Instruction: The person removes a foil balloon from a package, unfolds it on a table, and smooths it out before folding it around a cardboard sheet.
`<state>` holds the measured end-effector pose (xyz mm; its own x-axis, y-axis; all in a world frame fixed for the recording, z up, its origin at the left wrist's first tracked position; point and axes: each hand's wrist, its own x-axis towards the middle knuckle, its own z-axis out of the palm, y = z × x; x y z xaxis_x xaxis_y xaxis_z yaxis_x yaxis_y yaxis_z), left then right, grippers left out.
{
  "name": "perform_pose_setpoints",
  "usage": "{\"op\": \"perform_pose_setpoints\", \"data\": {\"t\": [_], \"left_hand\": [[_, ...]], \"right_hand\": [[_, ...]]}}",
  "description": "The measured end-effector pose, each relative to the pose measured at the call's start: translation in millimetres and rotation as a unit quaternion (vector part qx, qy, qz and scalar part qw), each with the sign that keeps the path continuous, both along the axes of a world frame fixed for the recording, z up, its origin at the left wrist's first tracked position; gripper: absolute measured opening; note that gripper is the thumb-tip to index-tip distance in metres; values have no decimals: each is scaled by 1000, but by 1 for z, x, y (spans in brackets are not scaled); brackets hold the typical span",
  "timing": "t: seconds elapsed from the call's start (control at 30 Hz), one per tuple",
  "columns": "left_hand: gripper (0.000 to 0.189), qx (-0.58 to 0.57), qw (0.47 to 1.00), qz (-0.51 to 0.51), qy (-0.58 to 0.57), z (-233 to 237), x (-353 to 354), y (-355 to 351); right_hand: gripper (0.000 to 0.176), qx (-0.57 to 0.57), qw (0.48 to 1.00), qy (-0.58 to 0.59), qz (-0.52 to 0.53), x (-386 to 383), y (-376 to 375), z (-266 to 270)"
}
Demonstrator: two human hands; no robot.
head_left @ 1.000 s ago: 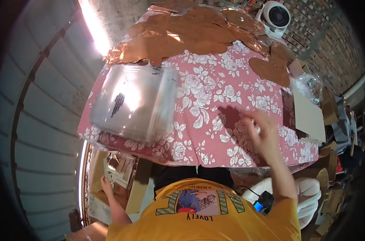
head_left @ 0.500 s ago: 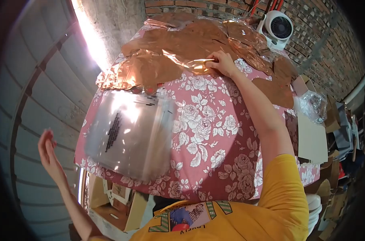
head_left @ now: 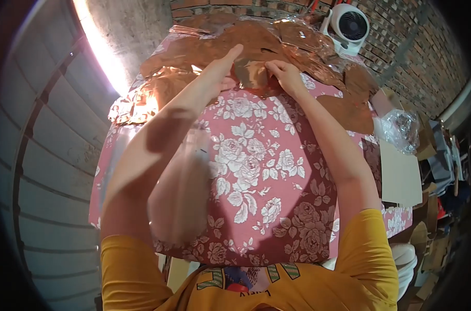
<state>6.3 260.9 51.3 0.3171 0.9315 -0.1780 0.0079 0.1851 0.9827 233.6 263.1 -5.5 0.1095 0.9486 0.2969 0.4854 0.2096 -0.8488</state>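
Observation:
At the far side of the table, my right hand (head_left: 287,78) pinches the edge of a small shiny copper-coloured foil sheet (head_left: 252,73). My left hand (head_left: 221,71) is on the sheet's other side, fingers stretched out and thumb apart. Behind both hands spreads a large crumpled heap of brown, copper-coloured foil (head_left: 261,39). Under my left forearm, partly hidden, lies a stack of clear plastic bags (head_left: 181,207). A pink cloth with white roses (head_left: 246,155) covers the table.
A white fan (head_left: 351,23) stands at the back right by the brick wall. On the right side are crumpled clear plastic (head_left: 400,129) and a beige cardboard sheet (head_left: 401,173). Cardboard boxes (head_left: 430,233) are piled beyond the table's right edge.
My left hand has come from the far left, off the table, across the bags to the foil. My right hand stays pinched on the foil sheet, which now shows more of its flat face.

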Motion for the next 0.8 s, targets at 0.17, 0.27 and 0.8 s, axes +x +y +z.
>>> {"op": "perform_pose_setpoints", "data": {"t": [0.17,0.27,0.8], "left_hand": [[19,22,1000,-5,0,-32,40,49],[24,6,996,71,-48,-30,40,47],[51,270,905,154,292,-56,30,91]], "right_hand": [[47,65,989,-84,105,8,-22,-1],[48,85,969,-223,66,24,-29,-6],[27,13,971,198,-130,88,28,-7]]}}
